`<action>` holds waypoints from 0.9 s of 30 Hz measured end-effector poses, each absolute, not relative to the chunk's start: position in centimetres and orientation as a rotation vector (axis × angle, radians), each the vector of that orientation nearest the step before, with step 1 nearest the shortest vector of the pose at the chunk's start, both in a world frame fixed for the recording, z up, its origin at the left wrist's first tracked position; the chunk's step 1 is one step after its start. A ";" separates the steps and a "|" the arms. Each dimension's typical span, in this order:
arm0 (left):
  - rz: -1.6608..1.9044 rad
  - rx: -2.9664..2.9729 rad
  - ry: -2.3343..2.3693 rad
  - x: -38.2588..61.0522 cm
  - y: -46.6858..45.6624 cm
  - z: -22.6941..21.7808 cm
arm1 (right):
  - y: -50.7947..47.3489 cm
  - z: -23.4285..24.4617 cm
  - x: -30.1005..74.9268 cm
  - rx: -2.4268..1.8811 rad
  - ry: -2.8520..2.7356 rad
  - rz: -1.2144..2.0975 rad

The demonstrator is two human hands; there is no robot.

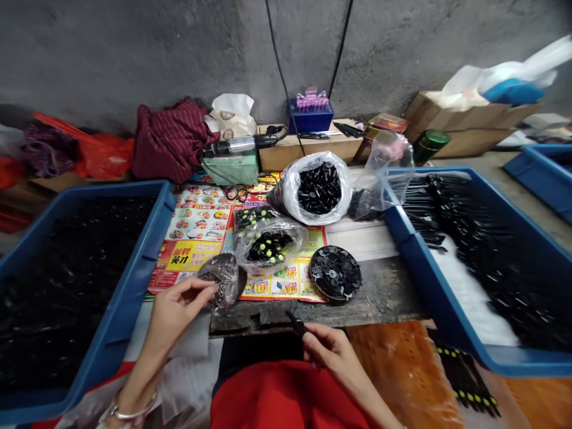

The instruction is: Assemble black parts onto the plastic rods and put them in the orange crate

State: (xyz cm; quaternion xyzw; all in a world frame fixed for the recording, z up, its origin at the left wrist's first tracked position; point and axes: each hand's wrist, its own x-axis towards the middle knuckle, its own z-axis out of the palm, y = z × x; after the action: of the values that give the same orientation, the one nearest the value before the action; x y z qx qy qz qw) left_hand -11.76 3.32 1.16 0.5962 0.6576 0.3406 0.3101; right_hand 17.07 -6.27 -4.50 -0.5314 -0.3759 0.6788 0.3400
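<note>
My left hand (181, 304) reaches to a small clear plastic bag (227, 271) of tiny metal pieces. Its thumb and fingertips are pinched together at the bag's opening; whatever is between them is too small to make out. In my right hand (328, 348) is a slim black plastic piece (295, 323), its tip pointing up and left over the bench's front edge. Just beyond lies a round dish (336, 274) heaped with flat black parts. Behind my left hand sits an open clear bag (270, 245) of black parts with yellow-green dots.
Blue bins (167, 205) (480, 360) of black parts flank the bench. A white bag (290, 187) of black pieces stands behind. Newspaper (196, 238) covers part of the wooden bench (379, 298). A power screwdriver-like tool (236, 145) lies on a green box (232, 170).
</note>
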 end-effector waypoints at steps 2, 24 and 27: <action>0.952 1.426 1.637 -10.4 3.1 1.5 | -6.3 -4.4 17.1 -1.379 -0.964 1.765; 0.708 1.383 1.148 1.2 -0.5 -0.1 | -6.4 -3.0 17.9 -1.378 -1.113 1.560; 0.689 1.462 1.190 1.5 -0.9 -0.2 | -6.6 -2.9 17.8 -1.357 -1.121 1.565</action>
State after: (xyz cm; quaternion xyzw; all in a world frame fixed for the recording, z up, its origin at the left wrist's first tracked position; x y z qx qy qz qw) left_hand 1.51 -0.86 -0.22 0.6144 0.5001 0.2893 0.5373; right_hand 17.80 -6.58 -2.91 -0.5322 -0.4394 0.6139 0.3831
